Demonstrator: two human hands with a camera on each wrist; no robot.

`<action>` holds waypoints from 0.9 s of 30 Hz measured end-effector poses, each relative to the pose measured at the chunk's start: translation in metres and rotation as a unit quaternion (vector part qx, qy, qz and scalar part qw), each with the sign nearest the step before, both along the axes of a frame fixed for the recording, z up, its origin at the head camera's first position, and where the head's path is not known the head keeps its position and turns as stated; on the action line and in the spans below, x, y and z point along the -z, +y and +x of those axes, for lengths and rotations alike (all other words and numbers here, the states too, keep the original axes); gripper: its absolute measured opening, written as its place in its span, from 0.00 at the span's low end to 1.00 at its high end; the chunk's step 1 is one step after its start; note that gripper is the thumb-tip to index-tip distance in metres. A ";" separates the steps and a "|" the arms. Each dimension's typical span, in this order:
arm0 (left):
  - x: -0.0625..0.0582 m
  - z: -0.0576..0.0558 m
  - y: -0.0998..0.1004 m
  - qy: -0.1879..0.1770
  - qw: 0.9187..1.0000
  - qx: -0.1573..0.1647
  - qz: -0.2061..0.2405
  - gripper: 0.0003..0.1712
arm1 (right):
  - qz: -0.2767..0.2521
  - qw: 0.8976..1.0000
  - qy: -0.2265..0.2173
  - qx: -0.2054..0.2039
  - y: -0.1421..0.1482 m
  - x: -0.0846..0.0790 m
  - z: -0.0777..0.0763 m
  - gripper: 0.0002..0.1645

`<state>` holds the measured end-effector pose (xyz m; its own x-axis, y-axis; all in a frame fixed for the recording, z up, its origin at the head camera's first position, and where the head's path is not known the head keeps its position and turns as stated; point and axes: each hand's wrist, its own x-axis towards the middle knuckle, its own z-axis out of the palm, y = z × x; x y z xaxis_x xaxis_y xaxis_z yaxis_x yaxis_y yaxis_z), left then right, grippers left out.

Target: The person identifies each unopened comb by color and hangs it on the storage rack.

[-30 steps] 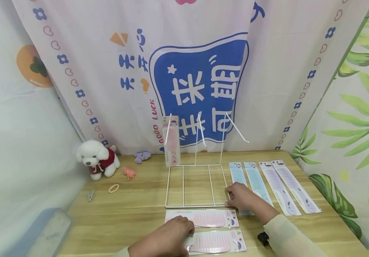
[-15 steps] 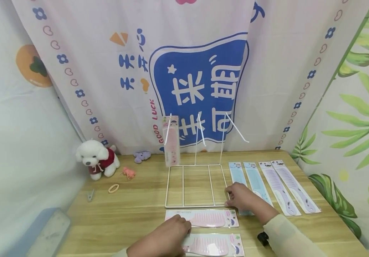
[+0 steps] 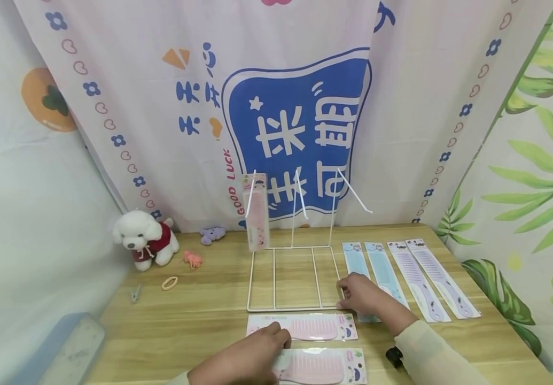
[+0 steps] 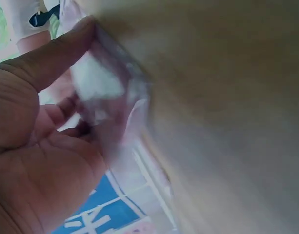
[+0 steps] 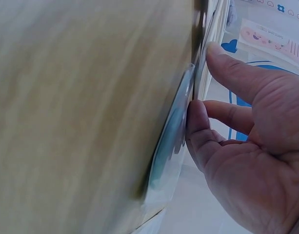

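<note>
My left hand pinches the handle end of a packaged pink comb at the table's front. In the left wrist view, thumb and fingers lie on either side of its clear wrapper. A second packaged pink comb lies just behind it, below the white wire display rack. My right hand grips the right front corner of that rack's base. Another packaged pink comb hangs from the rack's left hook. The middle hook and right hook carry nothing.
Two packaged blue combs and two packaged purple combs lie right of the rack. At left are a white plush dog, small toys, a ring and a clip. A printed curtain hangs behind.
The front packaged pink comb has shifted slightly toward the table's front and left, within my left hand's hold. My right hand stays on the rack's corner.
</note>
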<state>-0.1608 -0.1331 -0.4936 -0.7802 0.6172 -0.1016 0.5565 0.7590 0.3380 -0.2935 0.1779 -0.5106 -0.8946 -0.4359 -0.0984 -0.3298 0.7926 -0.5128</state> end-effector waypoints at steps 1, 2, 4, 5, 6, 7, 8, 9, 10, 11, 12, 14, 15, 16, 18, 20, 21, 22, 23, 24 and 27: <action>0.000 0.000 -0.001 -0.010 1.000 0.001 0.018 0.27 | 0.001 1.000 -0.002 0.002 0.000 0.000 0.000 0.16; 0.000 0.000 -0.002 -0.021 0.999 0.003 0.037 0.24 | 0.001 1.000 -0.003 0.003 0.000 -0.001 -0.001 0.16; 0.000 -0.002 -0.006 -0.034 0.996 0.012 0.083 0.17 | 0.003 1.000 -0.004 0.003 0.000 -0.001 -0.002 0.15; -0.001 -0.003 -0.008 -0.040 0.994 0.017 0.104 0.14 | 0.003 1.000 -0.003 0.000 0.000 -0.001 -0.003 0.15; -0.002 -0.004 -0.010 -0.044 0.991 0.021 0.124 0.14 | 0.003 1.000 -0.002 -0.004 0.001 -0.001 -0.003 0.15; -0.002 -0.005 -0.012 -0.047 0.988 0.023 0.143 0.14 | 0.001 1.000 -0.004 -0.005 0.001 -0.001 -0.004 0.14; -0.003 -0.007 -0.014 -0.049 0.985 0.023 0.162 0.14 | 0.000 1.000 -0.005 -0.007 0.001 0.000 -0.004 0.14; -0.004 -0.008 -0.016 -0.050 0.982 0.023 0.179 0.14 | -0.001 1.000 -0.007 -0.010 0.001 0.000 -0.004 0.14; -0.006 -0.009 -0.019 -0.051 0.980 0.021 0.193 0.14 | -0.003 1.000 -0.010 -0.012 0.001 0.001 -0.005 0.13; -0.007 -0.011 -0.021 -0.048 0.977 0.019 0.207 0.14 | -0.002 1.000 -0.009 -0.018 0.001 0.001 -0.005 0.12; -0.009 -0.012 -0.024 -0.047 0.974 0.014 0.221 0.13 | 0.000 1.000 -0.008 -0.023 0.001 0.002 -0.005 0.12; -0.013 -0.015 -0.029 -0.050 0.966 -0.001 0.252 0.13 | 0.002 1.000 0.005 -0.021 0.001 0.002 -0.005 0.07; -0.014 -0.016 -0.033 -0.054 0.962 -0.011 0.269 0.12 | 0.003 1.000 0.007 -0.019 0.000 0.002 -0.005 0.08; -0.016 -0.018 -0.036 -0.055 0.956 -0.019 0.287 0.11 | 0.004 1.000 0.009 -0.015 0.000 0.001 -0.004 0.07; -0.018 -0.020 -0.042 -0.068 0.941 -0.036 0.329 0.09 | 0.007 1.000 0.011 0.001 -0.001 0.000 -0.004 0.08; -0.019 -0.023 -0.047 -0.075 0.924 -0.048 0.371 0.07 | 0.012 1.000 0.002 0.018 -0.001 -0.001 -0.003 0.21; -0.019 -0.024 -0.050 -0.073 0.916 -0.051 0.391 0.08 | 0.016 1.000 -0.002 0.022 -0.001 -0.001 -0.002 0.26; -0.019 -0.025 -0.052 -0.070 0.908 -0.053 0.410 0.08 | 0.020 0.999 -0.002 0.026 -0.002 -0.001 -0.001 0.31; -0.019 -0.027 -0.054 -0.070 0.899 -0.059 0.428 0.09 | 0.021 0.999 -0.002 0.030 -0.002 -0.002 -0.001 0.34; -0.020 -0.028 -0.055 -0.064 0.892 -0.063 0.443 0.09 | 0.021 0.999 -0.003 0.032 -0.002 -0.002 0.000 0.35; -0.021 -0.031 -0.061 -0.043 0.873 -0.066 0.482 0.09 | 0.023 0.999 -0.003 0.035 -0.003 -0.004 0.001 0.36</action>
<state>-0.1920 -0.1937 -0.4726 -0.8658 0.3550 0.3527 0.4265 0.1549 0.8911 -0.2930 0.1752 -0.5070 -0.9220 -0.3676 -0.1217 -0.2704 0.8362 -0.4772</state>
